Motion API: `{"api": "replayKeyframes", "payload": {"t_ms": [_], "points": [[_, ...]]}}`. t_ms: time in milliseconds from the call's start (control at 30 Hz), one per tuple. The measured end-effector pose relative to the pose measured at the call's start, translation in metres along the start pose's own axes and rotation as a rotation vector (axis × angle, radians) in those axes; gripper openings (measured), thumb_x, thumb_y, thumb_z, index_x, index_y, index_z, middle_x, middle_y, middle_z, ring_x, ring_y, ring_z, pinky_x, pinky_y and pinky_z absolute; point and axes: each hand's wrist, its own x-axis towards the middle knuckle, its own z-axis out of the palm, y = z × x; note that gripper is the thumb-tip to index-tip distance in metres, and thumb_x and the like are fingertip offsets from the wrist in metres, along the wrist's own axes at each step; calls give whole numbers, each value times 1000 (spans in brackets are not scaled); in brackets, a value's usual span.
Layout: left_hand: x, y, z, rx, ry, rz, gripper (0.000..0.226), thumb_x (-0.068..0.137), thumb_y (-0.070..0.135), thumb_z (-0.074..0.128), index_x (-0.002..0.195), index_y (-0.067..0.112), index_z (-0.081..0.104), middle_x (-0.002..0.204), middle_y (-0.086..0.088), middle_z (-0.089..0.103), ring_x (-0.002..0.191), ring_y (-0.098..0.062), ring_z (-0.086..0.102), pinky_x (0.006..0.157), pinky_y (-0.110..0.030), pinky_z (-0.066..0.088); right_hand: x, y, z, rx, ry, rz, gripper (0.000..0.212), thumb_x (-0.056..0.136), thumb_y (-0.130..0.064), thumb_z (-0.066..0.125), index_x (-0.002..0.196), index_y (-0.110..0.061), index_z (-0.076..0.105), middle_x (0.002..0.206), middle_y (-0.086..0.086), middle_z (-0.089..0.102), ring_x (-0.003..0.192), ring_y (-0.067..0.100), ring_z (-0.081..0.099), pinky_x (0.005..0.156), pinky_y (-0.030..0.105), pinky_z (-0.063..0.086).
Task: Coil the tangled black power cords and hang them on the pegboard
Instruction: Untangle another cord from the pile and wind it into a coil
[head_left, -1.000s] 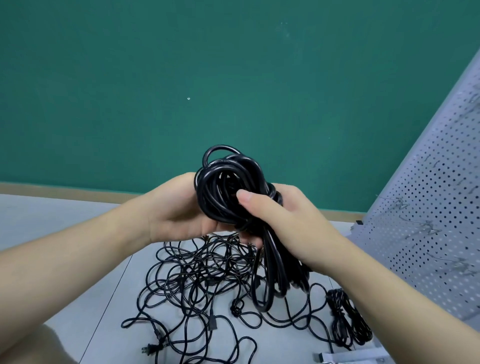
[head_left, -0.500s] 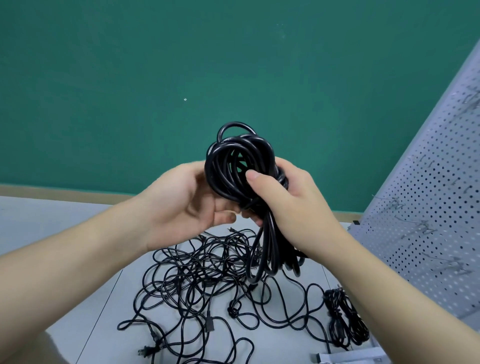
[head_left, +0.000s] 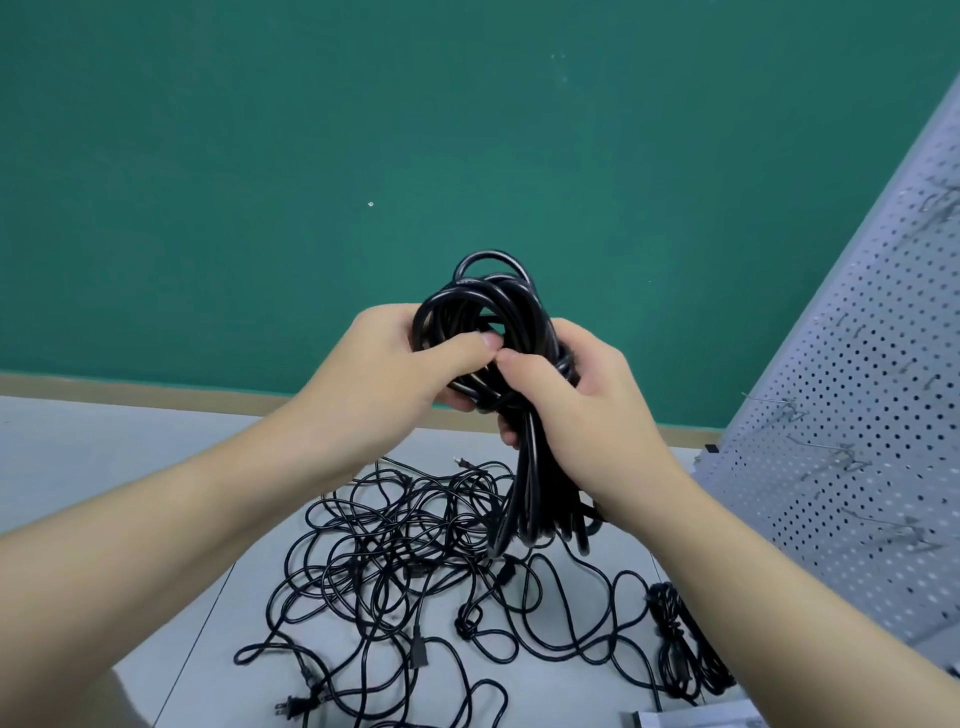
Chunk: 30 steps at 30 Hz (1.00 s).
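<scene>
Both hands, left (head_left: 382, 374) and right (head_left: 576, 395), grip clamped on the coiled thick black power cord (head_left: 493, 322) above the bench (head_left: 104, 457); I'd cinch the wrap tight before the perforated grey pegboard (head_left: 857, 415).

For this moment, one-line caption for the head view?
Both hands, left and right, grip a coiled black cord above tangled cords, pegboard alongside.

left hand (head_left: 384, 379) now gripping the coiled cord (head_left: 498, 332), thumb meeting right hand (head_left: 582, 410) thumb
</scene>
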Motion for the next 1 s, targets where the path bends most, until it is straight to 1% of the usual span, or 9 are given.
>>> {"api": "replayKeyframes", "payload": {"t_ms": [67, 167, 333, 433, 500, 633, 800, 900, 1000], "points": [[3, -2, -1, -4, -19, -10, 14, 98, 14, 64, 95, 6, 76, 90, -14, 77, 77, -23, 73, 70, -29, 59, 0, 1, 2, 7, 21, 35, 10, 96, -16, 64, 97, -6, 66, 76, 6, 63, 57, 22, 62, 56, 31, 52], [8, -1, -5, 28, -54, -23, 14, 98, 9, 64, 89, 8, 75, 83, -10, 77, 69, -17, 72, 66, -20, 55, 3, 3, 3, 10, 38, 52, 12, 96, -14, 64, 98, -4, 69, 77, 6, 70, 60, 22, 68, 68, 46, 60], [15, -1, -7, 68, -85, -28, 16, 95, 0, 60, 84, 2, 72, 84, -17, 77, 73, -24, 75, 65, -21, 56, 6, 4, 2, -12, 36, 69, 15, 97, -13, 63, 102, 0, 67, 82, 17, 76, 65, 29, 73, 69, 46, 59], [18, -4, -7, 77, -72, -45, 13, 91, -4, 56, 84, -9, 67, 81, -22, 75, 71, -31, 74, 69, -29, 60, 8, 6, 2, -21, 13, 105, 16, 98, -16, 63, 104, -1, 66, 83, 17, 76, 69, 30, 75, 73, 51, 60], [20, -6, -7, 69, -62, -59, 13, 89, -6, 55, 82, -12, 63, 78, -25, 73, 67, -30, 72, 69, -33, 61, 9, 7, 2, 3, -13, 129, 15, 99, -16, 63, 105, -2, 65, 87, 18, 76, 68, 30, 74, 70, 47, 60], [22, -10, -7, 28, -66, -92, 11, 88, -10, 53, 82, -16, 59, 72, -19, 67, 63, -32, 68, 64, -31, 58, 10, 9, 2, 54, -29, 153, 14, 100, -14, 62, 107, -3, 65, 85, 17, 75, 67, 28, 72, 68, 41, 58], [28, -14, -8, -4, -64, -114, 14, 85, -9, 56, 86, -22, 53, 75, -18, 59, 65, -29, 65, 67, -32, 58, 12, 10, 4, 71, -9, 158, 16, 101, -15, 62, 111, -3, 66, 90, 18, 77, 72, 32, 76, 74, 50, 60], [34, -17, -8, -53, -60, -142, 29, 71, 2, 60, 84, -23, 51, 78, -17, 55, 67, -29, 61, 68, -36, 58, 12, 12, 8, 67, 49, 147, 16, 101, -15, 62, 110, -2, 65, 86, 17, 77, 71, 32, 77, 78, 55, 60], [37, -17, -4, -110, -35, -185, 19, 64, 4, 57, 78, -9, 58, 75, -16, 53, 63, -26, 58, 60, -30, 54, 13, 16, 11, 55, 90, 156, 15, 100, -17, 62, 108, -4, 63, 78, 10, 76, 69, 31, 77, 80, 56, 62]]}}
